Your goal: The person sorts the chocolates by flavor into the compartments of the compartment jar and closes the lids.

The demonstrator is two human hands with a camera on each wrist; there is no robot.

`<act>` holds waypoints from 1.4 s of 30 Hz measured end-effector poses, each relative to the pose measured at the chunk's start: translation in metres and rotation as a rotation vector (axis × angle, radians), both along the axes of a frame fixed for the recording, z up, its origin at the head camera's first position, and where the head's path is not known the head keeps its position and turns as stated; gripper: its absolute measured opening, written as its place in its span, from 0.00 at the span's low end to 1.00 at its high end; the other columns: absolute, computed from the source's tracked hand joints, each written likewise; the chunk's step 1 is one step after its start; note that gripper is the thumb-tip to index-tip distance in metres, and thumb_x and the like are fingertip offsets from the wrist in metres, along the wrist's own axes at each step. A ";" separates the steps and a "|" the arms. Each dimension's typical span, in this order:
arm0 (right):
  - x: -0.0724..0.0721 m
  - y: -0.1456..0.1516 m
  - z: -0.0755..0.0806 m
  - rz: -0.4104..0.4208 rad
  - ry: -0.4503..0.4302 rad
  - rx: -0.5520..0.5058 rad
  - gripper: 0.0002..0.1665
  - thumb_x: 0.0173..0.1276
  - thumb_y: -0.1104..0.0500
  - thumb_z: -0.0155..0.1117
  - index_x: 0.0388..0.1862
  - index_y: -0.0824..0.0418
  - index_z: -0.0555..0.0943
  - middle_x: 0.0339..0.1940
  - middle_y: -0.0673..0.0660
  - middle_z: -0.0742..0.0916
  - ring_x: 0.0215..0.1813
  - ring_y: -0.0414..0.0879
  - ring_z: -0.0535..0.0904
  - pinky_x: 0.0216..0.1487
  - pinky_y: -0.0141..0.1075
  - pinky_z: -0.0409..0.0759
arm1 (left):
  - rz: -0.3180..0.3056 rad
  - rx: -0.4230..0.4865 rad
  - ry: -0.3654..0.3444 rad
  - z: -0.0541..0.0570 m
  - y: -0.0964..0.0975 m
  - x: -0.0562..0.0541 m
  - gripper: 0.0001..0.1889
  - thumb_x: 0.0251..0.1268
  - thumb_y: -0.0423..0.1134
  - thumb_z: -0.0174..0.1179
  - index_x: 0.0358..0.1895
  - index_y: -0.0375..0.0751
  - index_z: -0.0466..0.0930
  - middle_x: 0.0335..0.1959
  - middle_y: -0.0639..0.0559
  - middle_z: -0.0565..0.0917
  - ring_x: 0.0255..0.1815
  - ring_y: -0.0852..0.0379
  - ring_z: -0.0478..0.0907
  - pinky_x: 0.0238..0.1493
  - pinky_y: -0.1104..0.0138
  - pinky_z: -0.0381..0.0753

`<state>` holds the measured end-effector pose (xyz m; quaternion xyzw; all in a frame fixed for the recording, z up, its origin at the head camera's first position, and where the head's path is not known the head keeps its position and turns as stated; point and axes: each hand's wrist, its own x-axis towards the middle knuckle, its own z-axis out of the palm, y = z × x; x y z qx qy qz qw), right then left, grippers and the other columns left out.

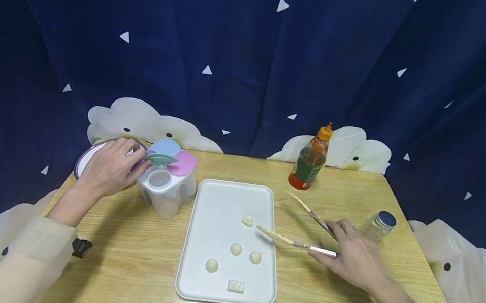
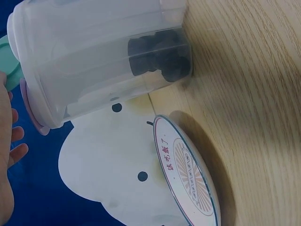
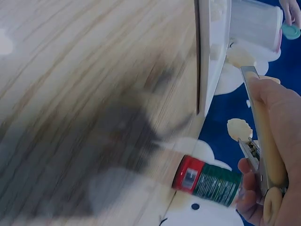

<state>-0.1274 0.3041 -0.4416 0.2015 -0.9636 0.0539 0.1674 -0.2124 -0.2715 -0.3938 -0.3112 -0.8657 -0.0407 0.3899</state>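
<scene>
My left hand (image 1: pixel 114 165) pinches the edge of a green flip lid (image 1: pixel 161 159), which stands raised above a round opening of the clear divided container (image 1: pixel 166 205). Blue (image 1: pixel 165 147) and pink lids (image 1: pixel 184 164) cover other openings. In the left wrist view, dark pieces (image 2: pixel 160 54) lie at the bottom of one compartment. My right hand (image 1: pixel 356 253) holds a pair of tongs (image 1: pixel 304 245), jaws spread with nothing between them, one cream tip (image 1: pixel 266 233) over the right edge of the white tray (image 1: pixel 213 199). Several pale molded pieces (image 1: pixel 235 249) and a rectangular block (image 1: pixel 236 287) lie on the tray.
A sauce bottle (image 1: pixel 311 160) with an orange cap stands at the back right. Beside my right hand is a glass jar (image 1: pixel 378 224) with a dark blue lid. A rimmed plate (image 2: pixel 188 174) lies behind my left hand. Dark blue curtain (image 1: pixel 257 46) hangs behind the wooden table (image 1: pixel 135 270).
</scene>
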 end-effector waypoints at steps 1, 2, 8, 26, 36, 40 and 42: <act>0.001 -0.003 0.000 0.013 0.002 -0.001 0.47 0.51 0.28 0.80 0.58 0.60 0.84 0.39 0.53 0.84 0.23 0.38 0.66 0.20 0.31 0.62 | 0.000 0.000 0.002 0.000 0.000 0.000 0.21 0.81 0.51 0.48 0.41 0.36 0.82 0.35 0.40 0.81 0.36 0.39 0.79 0.34 0.49 0.77; 0.001 -0.005 -0.001 0.027 0.006 -0.002 0.47 0.51 0.28 0.80 0.58 0.60 0.84 0.39 0.53 0.83 0.23 0.37 0.66 0.20 0.30 0.61 | -0.002 0.002 0.002 0.000 0.000 0.000 0.21 0.81 0.50 0.49 0.41 0.36 0.82 0.35 0.40 0.81 0.36 0.39 0.79 0.34 0.49 0.77; 0.001 -0.017 -0.007 0.101 0.049 -0.008 0.43 0.49 0.30 0.82 0.53 0.57 0.85 0.35 0.48 0.82 0.26 0.36 0.67 0.22 0.29 0.64 | -0.016 0.011 0.011 0.000 0.000 0.000 0.18 0.79 0.48 0.52 0.40 0.36 0.82 0.35 0.40 0.81 0.36 0.39 0.79 0.34 0.49 0.77; -0.007 -0.035 -0.026 0.169 0.033 0.026 0.28 0.58 0.34 0.78 0.46 0.52 0.88 0.34 0.44 0.84 0.24 0.32 0.69 0.21 0.28 0.66 | -0.013 0.003 0.024 -0.001 0.000 0.000 0.17 0.77 0.48 0.53 0.38 0.37 0.80 0.34 0.41 0.81 0.34 0.40 0.79 0.33 0.51 0.76; -0.010 -0.039 -0.025 0.169 -0.014 0.030 0.25 0.61 0.36 0.78 0.45 0.52 0.87 0.33 0.44 0.82 0.24 0.31 0.66 0.22 0.26 0.63 | -0.011 -0.005 0.016 -0.001 0.000 0.000 0.16 0.76 0.47 0.54 0.38 0.37 0.80 0.34 0.41 0.81 0.34 0.40 0.78 0.33 0.51 0.76; -0.011 -0.039 -0.025 0.169 -0.023 0.031 0.25 0.61 0.36 0.77 0.45 0.52 0.88 0.32 0.43 0.81 0.24 0.31 0.65 0.21 0.26 0.61 | -0.013 -0.004 0.016 -0.001 0.000 0.000 0.16 0.76 0.47 0.54 0.38 0.37 0.80 0.34 0.41 0.81 0.34 0.40 0.78 0.33 0.51 0.76; -0.011 -0.039 -0.024 0.168 -0.024 0.032 0.25 0.61 0.35 0.77 0.45 0.52 0.88 0.31 0.43 0.81 0.23 0.31 0.65 0.21 0.26 0.61 | -0.012 -0.004 0.018 0.000 0.000 0.000 0.16 0.77 0.47 0.54 0.38 0.37 0.80 0.34 0.41 0.81 0.33 0.40 0.78 0.33 0.51 0.76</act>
